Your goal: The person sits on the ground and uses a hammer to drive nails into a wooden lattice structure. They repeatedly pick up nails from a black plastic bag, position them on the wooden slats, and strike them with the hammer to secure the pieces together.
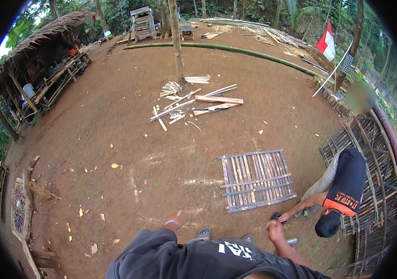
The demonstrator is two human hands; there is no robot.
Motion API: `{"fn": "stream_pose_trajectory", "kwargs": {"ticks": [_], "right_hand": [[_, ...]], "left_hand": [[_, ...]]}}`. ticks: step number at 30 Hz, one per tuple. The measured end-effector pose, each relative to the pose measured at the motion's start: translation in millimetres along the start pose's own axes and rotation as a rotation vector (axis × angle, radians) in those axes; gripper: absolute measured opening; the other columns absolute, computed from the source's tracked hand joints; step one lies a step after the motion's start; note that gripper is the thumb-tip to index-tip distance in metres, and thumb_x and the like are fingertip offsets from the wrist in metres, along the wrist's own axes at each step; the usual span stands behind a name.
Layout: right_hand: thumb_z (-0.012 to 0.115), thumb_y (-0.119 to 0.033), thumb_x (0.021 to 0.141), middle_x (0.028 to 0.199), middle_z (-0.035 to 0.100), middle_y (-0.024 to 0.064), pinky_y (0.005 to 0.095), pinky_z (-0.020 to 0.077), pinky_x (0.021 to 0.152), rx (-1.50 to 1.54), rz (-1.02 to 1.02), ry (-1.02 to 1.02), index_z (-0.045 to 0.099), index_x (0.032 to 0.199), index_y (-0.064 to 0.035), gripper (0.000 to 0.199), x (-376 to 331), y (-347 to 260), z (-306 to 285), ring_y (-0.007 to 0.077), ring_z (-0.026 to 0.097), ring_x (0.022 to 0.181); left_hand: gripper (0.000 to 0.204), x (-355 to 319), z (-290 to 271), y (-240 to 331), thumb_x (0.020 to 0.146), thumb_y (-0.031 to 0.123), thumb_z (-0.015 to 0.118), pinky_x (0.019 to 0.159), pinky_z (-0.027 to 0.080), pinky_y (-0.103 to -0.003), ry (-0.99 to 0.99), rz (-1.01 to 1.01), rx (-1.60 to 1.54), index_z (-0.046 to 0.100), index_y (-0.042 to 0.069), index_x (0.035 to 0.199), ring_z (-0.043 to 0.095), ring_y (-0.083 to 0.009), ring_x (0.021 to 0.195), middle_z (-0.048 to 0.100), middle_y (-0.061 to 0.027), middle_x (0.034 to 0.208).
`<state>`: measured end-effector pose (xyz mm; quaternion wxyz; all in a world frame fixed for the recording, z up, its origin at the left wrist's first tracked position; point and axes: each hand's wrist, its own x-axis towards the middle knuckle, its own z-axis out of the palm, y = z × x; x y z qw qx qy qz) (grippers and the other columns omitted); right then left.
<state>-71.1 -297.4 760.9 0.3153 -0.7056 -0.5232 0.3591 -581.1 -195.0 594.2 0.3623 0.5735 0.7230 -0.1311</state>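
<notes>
My left hand (173,222) is low in the middle, in front of my dark sleeve. A small tan tip stands up beside it, but I cannot tell whether that is a finger or a thing held. My right hand (275,228) is raised with the fingers curled closed; what it holds, if anything, is hidden. Close by, a co-worker (347,179) in a black and orange shirt bends down, one hand (284,217) at a small dark object (277,216). Ahead of my right hand, a slatted wooden panel (257,180) lies flat on the ground.
Cut wood strips and boards (217,100) lie near a thin tree trunk (176,44), with a long-bladed tool (212,108) among them. A long green bamboo pole (217,46) crosses behind. Bamboo racks (375,172) line the right. A thatched shelter (45,35) stands far left.
</notes>
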Motion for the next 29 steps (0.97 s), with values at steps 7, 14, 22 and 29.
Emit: {"fn": "stream_pose_trajectory", "kwargs": {"ticks": [7,14,22,29], "right_hand": [[0.062,-0.014,0.091,0.086,0.068,0.0122,0.0357,0.0503,0.069,-0.467,0.832,-0.221,0.063,0.104,-0.0057,0.016,-94,40,-36,0.0226,0.063,0.078],[0.073,-0.015,0.085,0.099,0.074,0.0189,0.0395,0.0566,0.079,-0.57,0.877,-0.163,0.062,0.131,-0.0071,0.048,-100,8,-53,0.0307,0.071,0.09],[0.082,-0.01,0.074,0.117,0.073,0.0239,0.0439,0.0539,0.102,-0.63,0.149,-0.094,0.063,0.14,-0.0087,0.069,-9,51,-7,0.039,0.068,0.115],[0.085,-0.022,0.077,0.134,0.069,0.0126,0.0396,0.051,0.106,-0.534,0.489,-0.303,0.061,0.143,-0.013,0.071,-66,67,7,0.0318,0.062,0.128]], "left_hand": [[0.042,-53,70,-218,0.089,0.033,0.062,0.098,0.055,-0.048,-0.258,-0.081,0.395,0.077,0.004,0.116,0.07,-0.0389,0.116,0.074,-0.0217,0.12],[0.043,-118,-17,-80,0.095,0.033,0.056,0.102,0.054,-0.048,-0.142,-0.288,-0.003,0.075,0.005,0.122,0.066,-0.0395,0.123,0.069,-0.0216,0.131],[0.051,-41,-61,5,0.088,0.039,0.069,0.096,0.056,-0.048,-0.005,-0.029,0.005,0.072,0.003,0.123,0.07,-0.042,0.111,0.072,-0.0259,0.119],[0.045,-51,-74,5,0.081,0.034,0.082,0.094,0.057,-0.047,0.054,0.01,0.024,0.075,0.003,0.113,0.072,-0.0404,0.106,0.073,-0.0266,0.112]]}}
